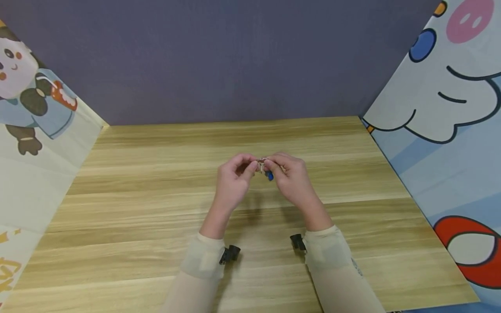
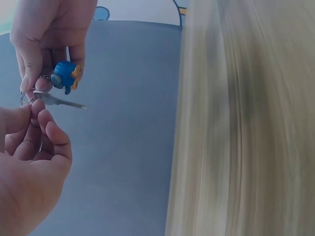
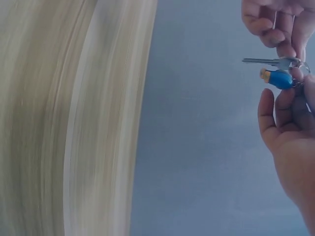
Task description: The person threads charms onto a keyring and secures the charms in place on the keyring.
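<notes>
Above the table, both hands meet at a small metal key ring [image 3: 305,68]. A silver key [image 2: 64,102] hangs from it, its blade pointing away from the fingers. Beside the key dangles a blue figurine charm [image 2: 65,74] with yellow-orange parts, on a short chain. My left hand [image 1: 232,180] pinches the ring from the left between thumb and fingertips. From the other side, my right hand [image 1: 292,179] pinches at the ring near the charm's chain. Fingertips hide part of the ring, so whether it is spread apart I cannot tell.
A wood-grain table [image 1: 137,208] lies under the hands. Behind it rises a dark grey-blue panel [image 1: 235,61]. Cartoon-printed panels stand at the left [image 1: 23,182] and right [image 1: 442,174]. Small black cameras [image 1: 229,254] sit on both sleeved wrists.
</notes>
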`<state>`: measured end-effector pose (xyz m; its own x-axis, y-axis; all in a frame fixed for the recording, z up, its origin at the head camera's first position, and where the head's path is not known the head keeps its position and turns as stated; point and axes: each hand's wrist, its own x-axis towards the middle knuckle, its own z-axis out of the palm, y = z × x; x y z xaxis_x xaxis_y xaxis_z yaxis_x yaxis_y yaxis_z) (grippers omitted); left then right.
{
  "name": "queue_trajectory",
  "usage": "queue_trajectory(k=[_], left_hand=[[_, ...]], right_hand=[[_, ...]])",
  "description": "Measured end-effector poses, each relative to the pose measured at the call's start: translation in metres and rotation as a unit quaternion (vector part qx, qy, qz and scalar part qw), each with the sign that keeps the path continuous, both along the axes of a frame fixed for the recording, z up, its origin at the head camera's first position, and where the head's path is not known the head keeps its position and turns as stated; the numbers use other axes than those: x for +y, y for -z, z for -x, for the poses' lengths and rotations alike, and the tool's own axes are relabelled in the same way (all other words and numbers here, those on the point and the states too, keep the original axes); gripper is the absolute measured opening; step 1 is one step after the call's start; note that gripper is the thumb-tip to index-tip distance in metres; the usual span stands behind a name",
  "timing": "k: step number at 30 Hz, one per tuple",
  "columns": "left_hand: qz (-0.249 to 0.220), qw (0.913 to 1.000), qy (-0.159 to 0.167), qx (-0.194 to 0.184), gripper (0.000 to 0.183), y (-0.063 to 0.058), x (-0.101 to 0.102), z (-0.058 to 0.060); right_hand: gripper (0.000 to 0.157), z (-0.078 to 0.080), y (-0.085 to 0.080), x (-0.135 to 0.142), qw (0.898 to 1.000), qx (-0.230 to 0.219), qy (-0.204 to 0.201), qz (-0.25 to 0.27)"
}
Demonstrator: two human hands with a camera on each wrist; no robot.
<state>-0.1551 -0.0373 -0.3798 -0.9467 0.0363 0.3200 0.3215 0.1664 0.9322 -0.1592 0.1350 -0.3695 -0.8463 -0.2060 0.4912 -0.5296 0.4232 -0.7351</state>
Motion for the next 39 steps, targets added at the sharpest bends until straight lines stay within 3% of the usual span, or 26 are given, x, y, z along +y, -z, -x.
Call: queue_trajectory(k=[3, 6, 10, 14, 19, 24, 32, 39], left_hand=[[0.036, 0.9991, 0.004, 0.022, 0.011, 0.002, -0.002, 0.001], [0.089, 0.9934, 0.012, 0.071, 0.013, 0.002, -0.004, 0.001], [0.180, 0.9730, 0.014, 0.144, 0.013, 0.001, -0.007, 0.001], [0.242, 0.9528, 0.008, 0.184, 0.011, -0.001, -0.008, 0.001], [0.265, 0.9428, 0.003, 0.202, 0.011, -0.002, -0.008, 0.001], [0.255, 0.9448, -0.001, 0.206, 0.013, -0.004, -0.007, 0.002], [0.187, 0.9699, 0.012, 0.155, 0.013, -0.008, -0.008, 0.002], [0.145, 0.9786, 0.017, 0.145, 0.013, -0.010, -0.009, 0.003]], right_hand=[[0.015, 0.001, -0.001, 0.002, 0.999, 0.021, -0.002, -0.030], [0.015, 0.001, -0.003, 0.003, 0.996, 0.039, -0.004, -0.076], [0.017, 0.001, -0.006, 0.005, 0.987, 0.063, -0.005, -0.150], [0.018, -0.001, -0.010, 0.005, 0.977, 0.060, -0.010, -0.203], [0.020, -0.001, -0.011, 0.006, 0.975, 0.033, -0.014, -0.219], [0.020, 0.000, -0.009, 0.007, 0.979, 0.038, -0.015, -0.197], [0.020, 0.001, -0.007, 0.008, 0.987, 0.051, -0.023, -0.149], [0.019, 0.000, -0.007, 0.008, 0.993, 0.042, -0.024, -0.111]])
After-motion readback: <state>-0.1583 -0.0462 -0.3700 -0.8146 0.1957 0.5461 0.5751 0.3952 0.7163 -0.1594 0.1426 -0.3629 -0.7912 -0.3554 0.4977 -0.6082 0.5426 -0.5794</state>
